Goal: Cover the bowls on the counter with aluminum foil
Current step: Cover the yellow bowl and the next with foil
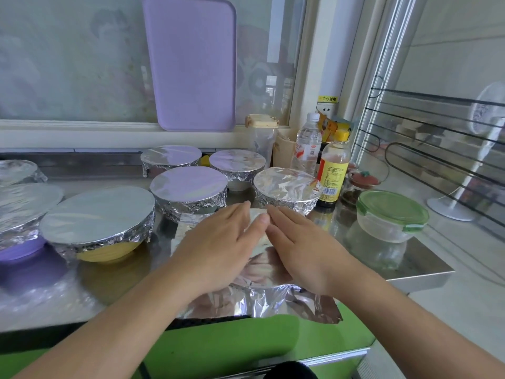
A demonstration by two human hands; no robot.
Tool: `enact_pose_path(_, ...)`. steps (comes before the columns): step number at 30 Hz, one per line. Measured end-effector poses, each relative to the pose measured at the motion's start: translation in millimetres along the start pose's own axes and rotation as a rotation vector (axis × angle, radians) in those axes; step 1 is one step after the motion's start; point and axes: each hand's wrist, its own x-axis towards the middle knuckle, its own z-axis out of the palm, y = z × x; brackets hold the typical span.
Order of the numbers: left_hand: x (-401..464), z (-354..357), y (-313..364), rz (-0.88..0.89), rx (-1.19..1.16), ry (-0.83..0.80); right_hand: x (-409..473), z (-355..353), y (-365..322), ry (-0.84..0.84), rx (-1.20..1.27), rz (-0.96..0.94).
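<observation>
A sheet of aluminum foil (262,299) lies over a bowl at the counter's front edge; the bowl itself is hidden beneath it. My left hand (218,242) and my right hand (303,247) press flat on top of the foil, fingers straight, fingertips nearly meeting. The foil's front edge hangs loose and crinkled over the counter edge. Behind stand several bowls wrapped in foil: a yellow bowl (106,253) at left, a purple bowl (21,251) at far left, and others (188,187) (287,187) (237,161) (170,155) in the middle.
A glass container with a green lid (392,212) stands right of my hands. Bottles (333,170) and a water bottle (307,143) stand behind it. A purple tray (191,64) leans on the window. The steel counter (418,272) ends at right.
</observation>
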Motion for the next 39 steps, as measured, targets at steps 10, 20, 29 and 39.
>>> enact_pose_path(10,-9,8,-15,-0.050,-0.263,0.126,4,-11,2,-0.072,-0.083,0.022)
enact_pose_path(20,-23,10,-14,0.001,-0.166,0.126,22,-24,-19,-0.112,0.389,0.249)
enact_pose_path(29,-42,6,-17,-0.003,-0.027,0.012,21,-28,-22,-0.161,0.243,0.221)
enact_pose_path(39,-41,6,-19,-0.029,-0.098,-0.020,11,-23,-9,-0.084,0.304,0.156)
